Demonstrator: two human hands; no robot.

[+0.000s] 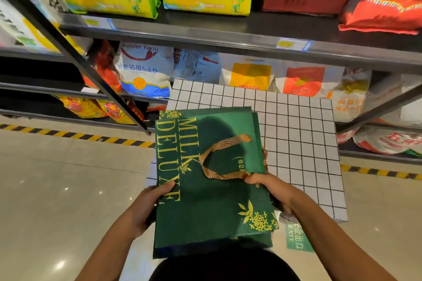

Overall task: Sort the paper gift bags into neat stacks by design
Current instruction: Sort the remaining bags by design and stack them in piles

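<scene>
Fingers [167, 186] of left hand [146, 207] curled over left edge of green bags [212, 212], thumb on top. Stack lying flat over gridded table [303, 134], edges nearly aligned. Right hand [271, 191] pinched shut on gold ribbon handle [219, 157] at stack's right edge.

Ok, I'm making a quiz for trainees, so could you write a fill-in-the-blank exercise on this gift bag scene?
1. The flat green paper gift bags carry lettering coloured ____.
2. The right hand pinches the woven gold ribbon ____ of the top bag.
3. The left hand grips the bags' ____ edge.
4. The bags lie over a white board marked with a black ____.

Missing words: gold; handle; left; grid
</scene>
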